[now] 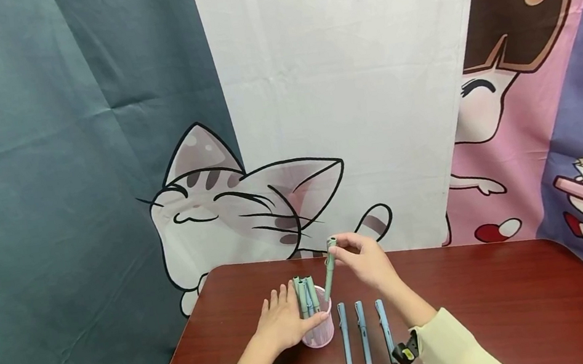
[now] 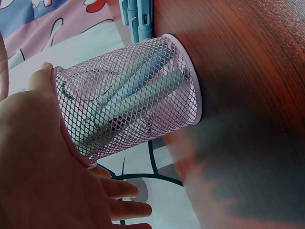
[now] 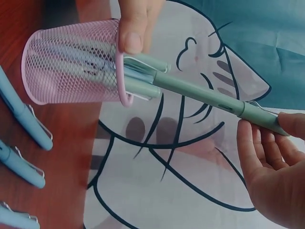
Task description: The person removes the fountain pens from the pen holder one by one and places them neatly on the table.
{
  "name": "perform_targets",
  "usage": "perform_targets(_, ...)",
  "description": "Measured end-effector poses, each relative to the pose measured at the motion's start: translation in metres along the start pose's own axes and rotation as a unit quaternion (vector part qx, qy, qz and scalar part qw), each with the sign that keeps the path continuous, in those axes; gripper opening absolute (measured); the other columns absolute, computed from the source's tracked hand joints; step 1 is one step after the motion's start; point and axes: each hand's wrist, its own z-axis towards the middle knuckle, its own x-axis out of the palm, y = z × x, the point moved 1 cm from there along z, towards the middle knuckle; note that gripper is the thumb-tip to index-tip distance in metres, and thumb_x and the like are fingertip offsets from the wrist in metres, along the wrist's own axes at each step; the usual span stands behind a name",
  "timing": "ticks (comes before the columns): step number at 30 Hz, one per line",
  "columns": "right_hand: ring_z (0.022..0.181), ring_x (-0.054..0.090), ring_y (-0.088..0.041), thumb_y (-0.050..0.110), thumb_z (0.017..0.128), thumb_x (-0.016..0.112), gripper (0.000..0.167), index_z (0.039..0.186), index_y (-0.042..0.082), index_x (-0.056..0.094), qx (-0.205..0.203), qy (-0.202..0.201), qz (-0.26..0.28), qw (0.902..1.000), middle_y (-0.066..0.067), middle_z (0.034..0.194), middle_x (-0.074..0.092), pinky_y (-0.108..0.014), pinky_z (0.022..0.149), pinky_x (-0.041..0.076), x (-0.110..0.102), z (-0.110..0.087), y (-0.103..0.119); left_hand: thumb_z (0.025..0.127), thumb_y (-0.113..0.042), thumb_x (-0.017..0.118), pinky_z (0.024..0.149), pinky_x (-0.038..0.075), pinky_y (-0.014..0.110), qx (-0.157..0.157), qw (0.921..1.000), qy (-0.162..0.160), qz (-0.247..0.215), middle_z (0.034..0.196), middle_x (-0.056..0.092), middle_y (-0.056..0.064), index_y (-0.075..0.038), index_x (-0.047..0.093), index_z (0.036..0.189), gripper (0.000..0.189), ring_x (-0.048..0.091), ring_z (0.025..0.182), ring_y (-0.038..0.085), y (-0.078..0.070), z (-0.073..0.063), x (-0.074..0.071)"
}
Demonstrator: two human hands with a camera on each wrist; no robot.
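A green pen (image 1: 329, 273) is pinched near its clip end between the thumb and fingers of my right hand (image 1: 364, 262). Its other end reaches down to the mouth of a pink mesh pen cup (image 1: 319, 337). Several green and blue pens (image 1: 312, 294) stand inside the cup, showing through the mesh. My left hand (image 1: 280, 320) rests at the cup's rim with its fingers stretched out straight; in the left wrist view the thumb lies along one side of that rim (image 2: 55, 86) and the fingers extend past the other.
To the right of the cup, three blue pens lie in a row on the brown table (image 1: 482, 304): a near one (image 1: 345, 336), a middle one (image 1: 364, 333) and a far one (image 1: 385, 327). A printed cloth (image 1: 354, 73) with a cartoon cat hangs behind the table.
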Motion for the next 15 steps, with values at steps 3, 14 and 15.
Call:
perform_targets(3,0.095,0.071,-0.023,0.015,0.096,0.071,0.026,0.119,0.002,0.07,-0.002,-0.001,0.003,1.0,-0.016,0.104,0.071,-0.03,0.084,0.059,-0.005,0.0,0.0,0.08,-0.087,0.051,0.119,0.02,0.063,0.0,1.0,-0.001,-0.003,0.159,0.033,0.028,0.003,0.026,0.158,0.121,0.027,0.148,0.05,0.0,0.0,0.0)
perform_targets(14,0.091,0.071,-0.016,0.012,0.096,0.07,0.03,0.121,-0.004,0.067,0.003,-0.016,0.002,0.9999,-0.019,0.104,0.07,-0.031,0.083,0.06,-0.023,-0.007,-0.002,0.082,-0.083,0.055,0.118,0.02,0.065,0.005,0.9999,-0.01,-0.006,0.158,0.034,0.029,0.004,0.027,0.157,0.118,0.029,0.146,0.051,-0.001,-0.003,-0.002)
perform_targets(15,0.091,0.071,-0.016,0.012,0.096,0.07,0.029,0.121,-0.004,0.068,0.004,-0.016,-0.002,0.9999,-0.019,0.104,0.07,-0.031,0.083,0.06,-0.026,-0.007,-0.003,0.082,-0.083,0.055,0.118,0.02,0.064,0.005,0.9999,-0.01,-0.006,0.158,0.034,0.029,0.004,0.027,0.157,0.118,0.029,0.146,0.051,-0.001,-0.003,-0.002)
